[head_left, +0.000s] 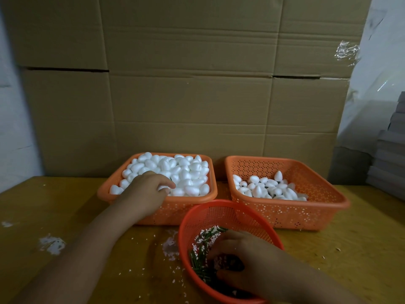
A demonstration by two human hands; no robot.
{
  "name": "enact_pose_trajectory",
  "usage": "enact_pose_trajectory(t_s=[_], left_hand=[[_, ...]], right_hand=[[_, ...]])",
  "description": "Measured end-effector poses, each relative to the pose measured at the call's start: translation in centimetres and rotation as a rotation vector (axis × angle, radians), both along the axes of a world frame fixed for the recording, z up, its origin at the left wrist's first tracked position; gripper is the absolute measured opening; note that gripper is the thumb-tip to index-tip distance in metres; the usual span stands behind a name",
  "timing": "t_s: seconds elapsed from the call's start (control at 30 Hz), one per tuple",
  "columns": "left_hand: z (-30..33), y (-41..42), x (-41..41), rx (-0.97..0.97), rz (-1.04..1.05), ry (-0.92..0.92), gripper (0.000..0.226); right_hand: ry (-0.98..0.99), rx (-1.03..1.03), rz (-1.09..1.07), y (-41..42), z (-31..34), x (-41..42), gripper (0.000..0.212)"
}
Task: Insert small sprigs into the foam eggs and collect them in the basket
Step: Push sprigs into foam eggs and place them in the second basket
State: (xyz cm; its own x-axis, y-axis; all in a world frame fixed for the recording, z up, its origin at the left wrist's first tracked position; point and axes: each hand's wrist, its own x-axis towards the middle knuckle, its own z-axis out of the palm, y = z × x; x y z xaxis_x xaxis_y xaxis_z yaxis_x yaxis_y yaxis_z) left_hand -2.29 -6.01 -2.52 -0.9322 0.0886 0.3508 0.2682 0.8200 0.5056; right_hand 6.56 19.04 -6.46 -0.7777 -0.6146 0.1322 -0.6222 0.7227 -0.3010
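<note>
**Both hands down in the baskets on a crumb-strewn worktop**

The worktop (65,207) is yellowish wood, worn, with pale scuffed patches at the left and white foam crumbs (140,255) scattered near the middle. Behind it stands a wall of plain brown cardboard boxes (188,84); no print or label can be read on them. Clear plastic sheeting (377,80) hangs at the far right, with a grey stack (392,154) below it.

Three orange perforated baskets sit close together. The far left basket (114,183) is heaped with white foam eggs (186,172). The far right basket (317,189), just beside it, holds a shallower layer of eggs (267,187) on its floor. The round basket (219,211), nearest, sits in front of the gap between them and holds green sprigs (201,255) mixed with pale bits.

The left hand (146,189) reaches over the near rim of the left basket, fingers curled down among the eggs; whether it grips one cannot be told. The right hand (245,257) is inside the round basket, fingers bent onto the sprigs; a definite pinch cannot be made out.

Bare worktop lies at the left and at the near right.
</note>
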Motion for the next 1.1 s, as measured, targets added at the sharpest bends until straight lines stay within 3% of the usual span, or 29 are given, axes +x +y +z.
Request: enact_pose_trajectory(t_s=[0.17,0.27,0.33,0.43,0.53,0.73,0.9,1.1], left_hand=[[0.5,0.2,0.4,0.058,0.124,0.114,0.025],[1.2,1.0,1.1,0.304,0.028,0.144,0.009],[1.7,1.8,1.8,0.460,-0.031,0.129,0.020],[2.2,3.6,3.1,0.639,-0.125,-0.015,0.046],[2.1,5.5,4.6,0.713,-0.249,-0.196,0.047],[-0.2,8.4,6.5,0.721,-0.458,-0.339,0.048],[-1.8,9.2,6.3,0.584,-0.452,-0.325,0.048],[-2.4,9.0,5.8,0.643,-0.407,-0.291,0.032]], right_hand=[[0.002,-0.003,0.001,0.1,-0.1,-0.1,0.039],[0.026,-0.001,0.015,0.0,-0.2,-0.2,0.038],[0.023,0.000,0.010,0.0,-0.2,-0.2,0.037],[0.019,-0.001,0.007,-0.1,0.1,0.0,0.036],[0.021,0.000,0.007,-0.1,0.5,0.4,0.037],[0.001,0.007,0.012,-0.4,1.0,0.5,0.037],[-0.072,-0.061,-0.043,-0.7,0.9,0.3,0.030],[-0.065,-0.151,-0.137,-0.4,0.6,0.1,0.029]])
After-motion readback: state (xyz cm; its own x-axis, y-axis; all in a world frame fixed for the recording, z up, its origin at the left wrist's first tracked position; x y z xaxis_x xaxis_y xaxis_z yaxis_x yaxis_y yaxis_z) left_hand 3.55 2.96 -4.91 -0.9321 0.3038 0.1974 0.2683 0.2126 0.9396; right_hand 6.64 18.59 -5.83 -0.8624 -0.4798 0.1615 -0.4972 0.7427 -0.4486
